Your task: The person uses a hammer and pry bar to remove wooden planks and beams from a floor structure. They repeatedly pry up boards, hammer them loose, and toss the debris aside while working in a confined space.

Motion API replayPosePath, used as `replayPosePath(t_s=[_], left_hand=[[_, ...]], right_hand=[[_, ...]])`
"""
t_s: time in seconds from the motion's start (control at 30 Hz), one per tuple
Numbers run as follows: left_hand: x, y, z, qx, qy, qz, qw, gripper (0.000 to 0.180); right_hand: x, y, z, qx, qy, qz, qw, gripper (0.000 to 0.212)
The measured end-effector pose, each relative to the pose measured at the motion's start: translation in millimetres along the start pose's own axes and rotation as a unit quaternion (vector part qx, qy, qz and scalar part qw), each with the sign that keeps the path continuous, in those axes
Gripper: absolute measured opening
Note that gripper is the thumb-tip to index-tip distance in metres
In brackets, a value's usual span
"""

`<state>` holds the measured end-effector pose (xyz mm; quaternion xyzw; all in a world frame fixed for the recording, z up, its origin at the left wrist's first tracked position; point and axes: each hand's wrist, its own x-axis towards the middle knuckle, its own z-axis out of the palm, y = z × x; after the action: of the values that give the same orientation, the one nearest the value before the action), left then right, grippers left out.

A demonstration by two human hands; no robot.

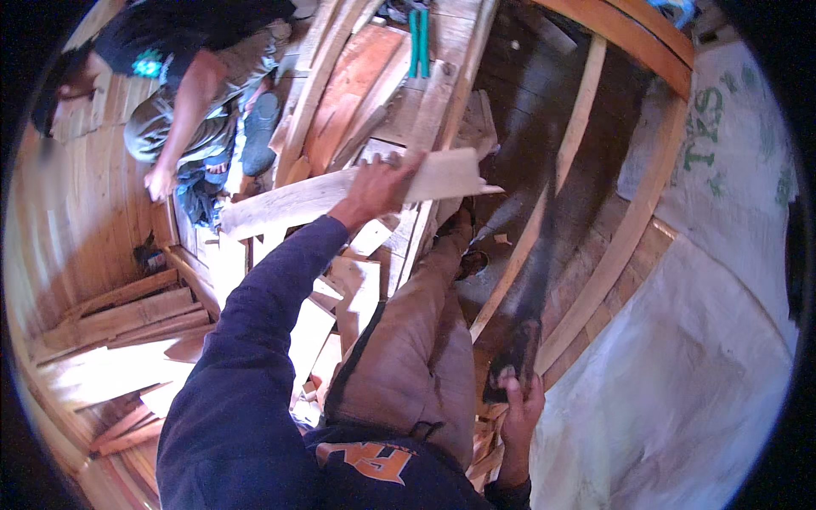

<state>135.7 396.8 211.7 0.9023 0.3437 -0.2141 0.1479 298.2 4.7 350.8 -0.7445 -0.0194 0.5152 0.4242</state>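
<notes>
My left hand (378, 189) is closed over a pale wooden board (289, 202) that lies crosswise over other planks. The board's right end, past my fingers, looks broken or splintered. At the lower right my right hand (520, 404) grips the dark handle of a handsaw (535, 289). The saw's blade points upward, away from me, and is smeared by motion. It stands apart from the board, to its right.
A person (191, 93) crouches at the upper left. Green-handled pincers (419, 42) lie on planks at the top. Offcuts (127, 327) are piled at the lower left. A wooden frame (637, 204) and white sacking (663, 382) stand on the right.
</notes>
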Motion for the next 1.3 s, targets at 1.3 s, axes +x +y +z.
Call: replayPosePath(t_s=[1.3], left_hand=[[25,-3,66,0.021,0.016,0.083,0.996,0.108]], right_hand=[[108,18,42,-0.147,0.012,-0.118,0.982,0.023]])
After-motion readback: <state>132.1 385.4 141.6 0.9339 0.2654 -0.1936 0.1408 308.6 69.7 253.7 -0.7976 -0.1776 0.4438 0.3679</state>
